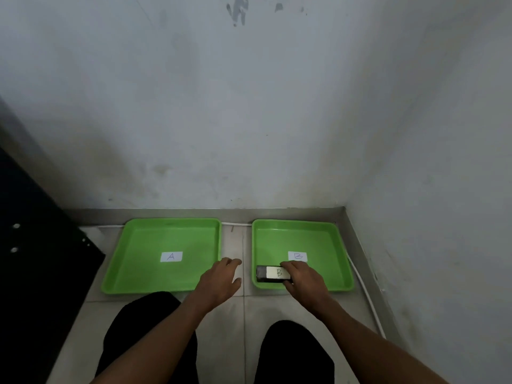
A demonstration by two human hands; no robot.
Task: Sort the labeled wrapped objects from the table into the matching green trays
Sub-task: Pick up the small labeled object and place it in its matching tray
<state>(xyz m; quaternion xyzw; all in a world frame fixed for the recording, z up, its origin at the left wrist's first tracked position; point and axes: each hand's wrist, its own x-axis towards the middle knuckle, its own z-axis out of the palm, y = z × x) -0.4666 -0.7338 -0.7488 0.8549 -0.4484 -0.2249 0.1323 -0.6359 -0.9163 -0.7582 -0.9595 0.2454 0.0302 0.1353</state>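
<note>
Two green trays lie side by side on the tiled floor. The left tray (133, 273) carries a white label "A" and holds nothing else. The right tray (327, 245) carries a white label "B". A dark wrapped block (273, 273) with a white "B" label lies at the right tray's front left corner. My right hand (303, 278) grips the block's right end, fingers over its top. My left hand (220, 281) hovers over the gap between the trays, fingers loosely apart, holding nothing.
A white cable (368, 297) runs behind the trays and down the right side along a metal skirting (357, 245). A black panel (41, 259) stands at the left. My knees in dark trousers (149, 336) fill the foreground. The wall rises close behind.
</note>
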